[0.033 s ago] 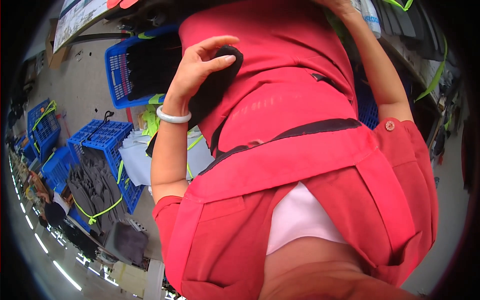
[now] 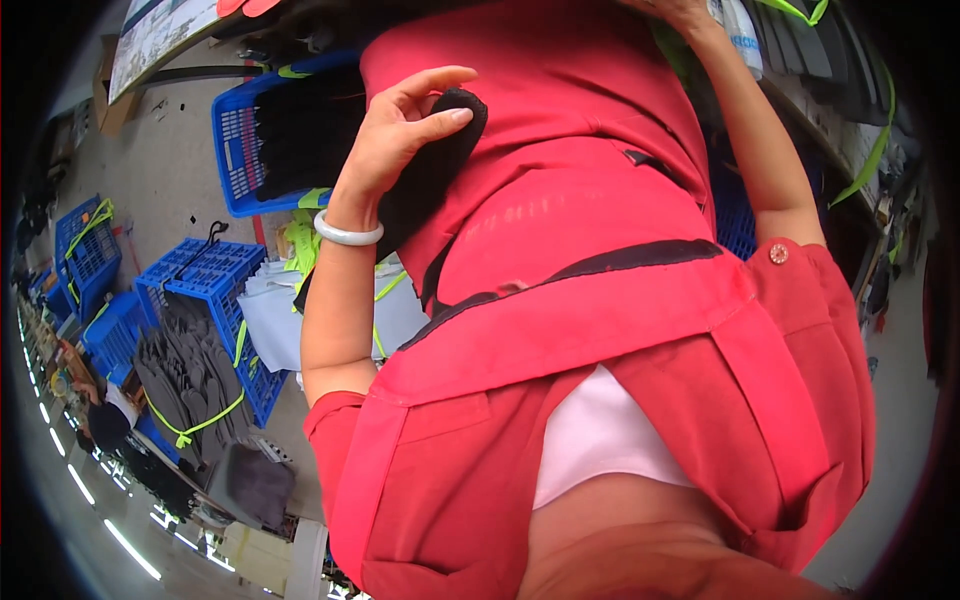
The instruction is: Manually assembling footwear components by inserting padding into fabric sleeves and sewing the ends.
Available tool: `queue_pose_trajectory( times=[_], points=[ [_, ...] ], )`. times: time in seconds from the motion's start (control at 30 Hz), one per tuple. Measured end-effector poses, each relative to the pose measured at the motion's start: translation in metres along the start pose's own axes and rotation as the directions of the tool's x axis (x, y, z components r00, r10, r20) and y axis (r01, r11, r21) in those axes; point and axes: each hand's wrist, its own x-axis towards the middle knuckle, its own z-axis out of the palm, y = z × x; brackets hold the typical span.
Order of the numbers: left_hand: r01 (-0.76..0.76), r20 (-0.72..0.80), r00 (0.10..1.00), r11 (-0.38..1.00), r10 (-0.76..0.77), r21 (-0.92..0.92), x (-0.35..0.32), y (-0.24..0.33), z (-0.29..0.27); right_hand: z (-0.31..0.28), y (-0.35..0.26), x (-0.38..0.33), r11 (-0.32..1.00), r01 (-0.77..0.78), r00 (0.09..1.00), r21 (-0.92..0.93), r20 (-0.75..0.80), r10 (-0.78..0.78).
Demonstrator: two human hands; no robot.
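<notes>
My left hand (image 2: 400, 130), with a pale bangle at the wrist, is raised at the left of my red apron (image 2: 590, 240). Its thumb and fingers curl around the rounded end of a black piece of knitted fabric (image 2: 440, 160), which hangs down past the wrist. My right hand (image 2: 680, 12) reaches up to the top edge of the view. Its fingers are mostly cut off there, and whatever they touch is hidden.
A blue crate (image 2: 232, 150) with black fabric pieces stands left of my hand. Farther left, another blue crate (image 2: 200, 262) is beside a tied bundle of grey pieces (image 2: 185, 370). White sheets (image 2: 280, 310) lie near my forearm. Grey stacks (image 2: 815, 40) sit at upper right.
</notes>
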Motion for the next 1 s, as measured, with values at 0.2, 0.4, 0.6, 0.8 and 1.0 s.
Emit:
queue_pose_trajectory(
  times=[0.2, 0.4, 0.6, 0.8, 1.0],
  points=[
    [-0.084, -0.143, 0.987, 0.992, 0.070, -0.091, 0.016, -0.015, -0.004, 0.033, -0.137, -0.024, 0.635, -0.096, 0.994, 0.767, 0.043, 0.098],
    [-0.100, -0.166, 0.984, 0.980, 0.070, -0.174, 0.025, -0.019, -0.012, 0.030, -0.205, -0.029, 0.506, -0.478, 0.820, 0.718, 0.571, -0.036],
    [0.257, -0.042, 0.965, 0.966, -0.257, -0.021, 0.012, -0.012, -0.005, 0.039, -0.186, -0.022, 0.362, -0.686, 0.693, 0.631, 0.718, 0.063],
    [0.075, -0.135, 0.988, 0.997, -0.076, -0.013, 0.011, -0.014, 0.013, 0.041, -0.197, -0.030, 0.477, -0.510, 0.844, 0.716, 0.523, 0.119],
    [0.062, -0.173, 0.984, 0.997, -0.053, 0.050, 0.010, -0.018, 0.013, 0.027, -0.183, -0.021, 0.256, -0.723, 0.686, 0.642, 0.710, 0.159]
  ],
)
